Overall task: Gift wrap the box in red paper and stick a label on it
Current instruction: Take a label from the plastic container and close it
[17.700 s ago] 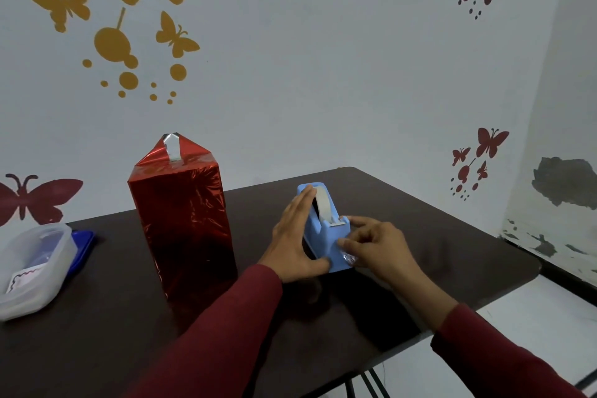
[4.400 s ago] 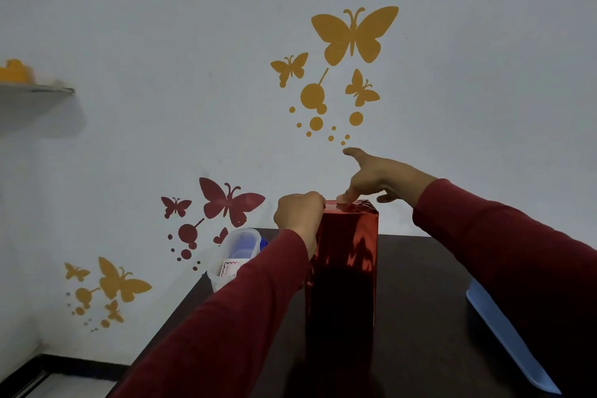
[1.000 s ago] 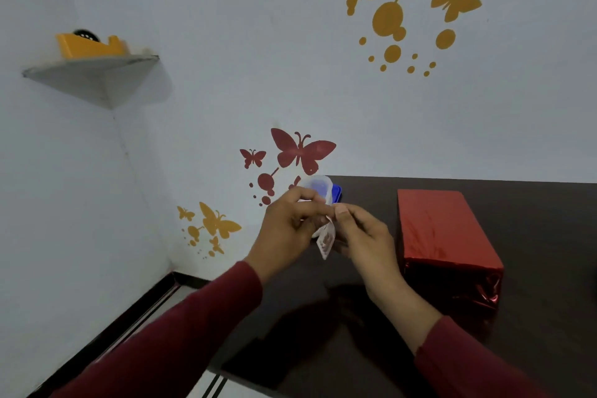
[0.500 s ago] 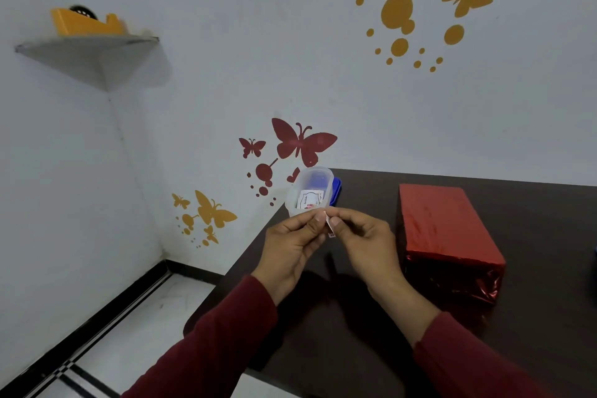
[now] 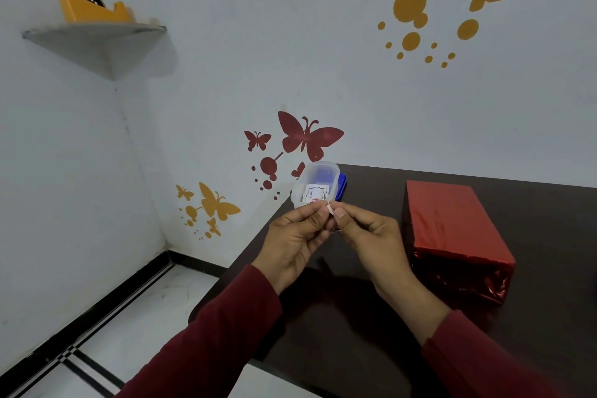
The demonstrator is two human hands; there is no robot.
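The box wrapped in shiny red paper (image 5: 452,223) lies flat on the dark table (image 5: 355,317), to the right of my hands. My left hand (image 5: 297,239) and my right hand (image 5: 368,236) meet above the table's left part and pinch a small white label (image 5: 330,211) between their fingertips. Only the label's top edge shows; the rest is hidden by my fingers. Both hands are well left of the red box and do not touch it.
A clear plastic container (image 5: 315,186) with more labels inside stands at the table's far left corner, its blue lid (image 5: 342,186) behind it. The table's left edge runs just below my left hand. A wall shelf (image 5: 97,39) holds a yellow tape dispenser (image 5: 93,10).
My hands stayed together on the label, shifting slightly; the label is now more covered by my fingertips. The red box, upright with my hands on top 4.4 s ago, has lain flat for the last second.
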